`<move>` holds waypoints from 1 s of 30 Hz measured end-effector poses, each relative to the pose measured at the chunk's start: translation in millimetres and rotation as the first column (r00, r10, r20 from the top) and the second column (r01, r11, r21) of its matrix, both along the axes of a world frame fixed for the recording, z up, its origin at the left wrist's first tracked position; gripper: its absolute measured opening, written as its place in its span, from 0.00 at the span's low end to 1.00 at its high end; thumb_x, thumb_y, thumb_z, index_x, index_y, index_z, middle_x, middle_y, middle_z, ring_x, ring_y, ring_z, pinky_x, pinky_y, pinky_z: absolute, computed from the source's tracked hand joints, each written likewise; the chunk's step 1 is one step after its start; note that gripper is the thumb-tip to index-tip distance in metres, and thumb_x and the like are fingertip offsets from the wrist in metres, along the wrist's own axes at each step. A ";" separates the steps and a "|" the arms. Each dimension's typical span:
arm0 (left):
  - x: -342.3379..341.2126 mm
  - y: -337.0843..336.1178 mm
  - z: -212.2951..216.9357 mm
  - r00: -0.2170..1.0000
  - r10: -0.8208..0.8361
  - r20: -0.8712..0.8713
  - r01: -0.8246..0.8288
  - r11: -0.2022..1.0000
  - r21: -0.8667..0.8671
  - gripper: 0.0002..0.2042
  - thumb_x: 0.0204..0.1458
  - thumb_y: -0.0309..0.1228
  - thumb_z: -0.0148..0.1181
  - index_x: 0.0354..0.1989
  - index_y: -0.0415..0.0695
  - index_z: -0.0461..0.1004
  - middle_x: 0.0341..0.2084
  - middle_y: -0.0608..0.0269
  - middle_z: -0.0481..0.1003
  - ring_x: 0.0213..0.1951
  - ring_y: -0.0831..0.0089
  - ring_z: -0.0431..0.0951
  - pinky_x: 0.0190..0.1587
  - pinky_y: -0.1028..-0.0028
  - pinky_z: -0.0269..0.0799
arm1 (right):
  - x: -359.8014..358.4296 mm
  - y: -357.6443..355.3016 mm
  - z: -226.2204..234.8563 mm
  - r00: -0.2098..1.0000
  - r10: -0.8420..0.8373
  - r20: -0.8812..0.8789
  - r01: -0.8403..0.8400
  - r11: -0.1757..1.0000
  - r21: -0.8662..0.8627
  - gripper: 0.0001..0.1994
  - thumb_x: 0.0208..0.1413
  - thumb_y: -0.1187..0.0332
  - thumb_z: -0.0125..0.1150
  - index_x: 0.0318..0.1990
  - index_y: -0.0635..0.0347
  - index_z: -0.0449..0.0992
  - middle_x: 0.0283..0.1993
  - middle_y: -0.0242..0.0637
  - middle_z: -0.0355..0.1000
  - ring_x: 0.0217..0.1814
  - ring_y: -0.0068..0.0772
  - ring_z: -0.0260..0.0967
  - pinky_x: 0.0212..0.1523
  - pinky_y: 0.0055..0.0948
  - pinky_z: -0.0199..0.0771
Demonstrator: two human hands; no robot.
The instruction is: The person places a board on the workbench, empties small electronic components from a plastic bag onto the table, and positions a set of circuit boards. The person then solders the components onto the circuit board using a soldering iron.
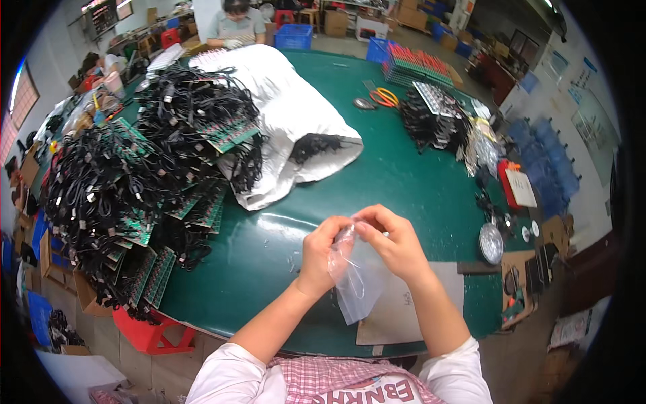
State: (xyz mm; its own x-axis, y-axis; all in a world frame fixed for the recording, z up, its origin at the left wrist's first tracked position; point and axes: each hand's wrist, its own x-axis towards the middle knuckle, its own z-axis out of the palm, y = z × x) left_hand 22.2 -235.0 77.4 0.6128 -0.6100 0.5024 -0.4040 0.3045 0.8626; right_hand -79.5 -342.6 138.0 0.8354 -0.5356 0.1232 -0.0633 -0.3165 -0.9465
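Observation:
A clear plastic bag (359, 291) hangs between my hands, its lower end over a flat beige board (404, 316) near the table's front edge. My left hand (321, 254) is closed round the bag's upper part. Fingertips of my right hand (393, 241) pinch the bag's top edge beside my left fingers. Whether anything small sits inside the bag's top, I cannot tell. Beyond my hands lies a big white sack (296, 101), its mouth toward me with black cables inside.
Black cables with green circuit boards (229, 135) heap up on the left. At the right stand bundled cables (431, 121), orange-handled scissors (385, 97), a metal dish (491, 242) and a red box (515, 183). A red stool (155, 337) is below; a co-worker (235, 27) sits across the green table (269, 289).

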 end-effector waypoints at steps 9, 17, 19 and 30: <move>-3.0 3.0 -3.6 0.987 0.147 0.062 -0.153 0.984 0.093 0.08 0.52 0.22 0.56 0.40 0.36 0.75 0.28 0.55 0.75 0.26 0.68 0.74 0.31 0.72 0.70 | 12.1 -7.0 -8.8 0.946 -0.277 0.170 0.322 0.871 -0.371 0.05 0.60 0.72 0.58 0.35 0.65 0.73 0.27 0.40 0.69 0.26 0.30 0.65 0.30 0.28 0.66; -2.2 38.7 -30.2 0.959 0.010 -0.283 0.088 0.940 0.330 0.15 0.56 0.19 0.54 0.53 0.37 0.73 0.38 0.60 0.78 0.38 0.77 0.76 0.40 0.77 0.72 | 6.1 -37.6 -4.8 0.958 -0.280 0.058 0.279 0.872 -0.403 0.05 0.59 0.73 0.59 0.36 0.66 0.74 0.26 0.38 0.69 0.26 0.27 0.62 0.29 0.26 0.65; 2.5 47.5 -33.2 0.958 -0.033 -0.285 0.141 0.920 0.366 0.19 0.56 0.21 0.56 0.58 0.39 0.70 0.43 0.59 0.77 0.43 0.76 0.75 0.42 0.77 0.73 | 6.5 -37.7 2.8 0.973 -0.229 0.038 0.226 0.897 -0.380 0.04 0.58 0.73 0.60 0.35 0.66 0.74 0.26 0.37 0.68 0.26 0.26 0.62 0.30 0.25 0.64; 10.0 58.5 -32.7 0.830 -0.195 -0.523 0.359 0.904 0.233 0.22 0.55 0.19 0.52 0.61 0.39 0.65 0.50 0.58 0.73 0.49 0.74 0.72 0.46 0.77 0.70 | 23.2 -32.4 31.8 0.989 -0.145 0.013 0.113 0.710 -0.695 0.04 0.56 0.73 0.61 0.34 0.63 0.74 0.28 0.39 0.70 0.25 0.35 0.66 0.29 0.29 0.67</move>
State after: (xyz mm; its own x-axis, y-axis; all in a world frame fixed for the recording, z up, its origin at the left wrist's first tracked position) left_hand 32.1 -176.5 44.8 0.5042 -0.8621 -0.0501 0.1423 0.0257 0.9895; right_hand -56.3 -374.9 169.8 0.7773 -0.4161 0.4718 -0.1847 -0.8679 -0.4610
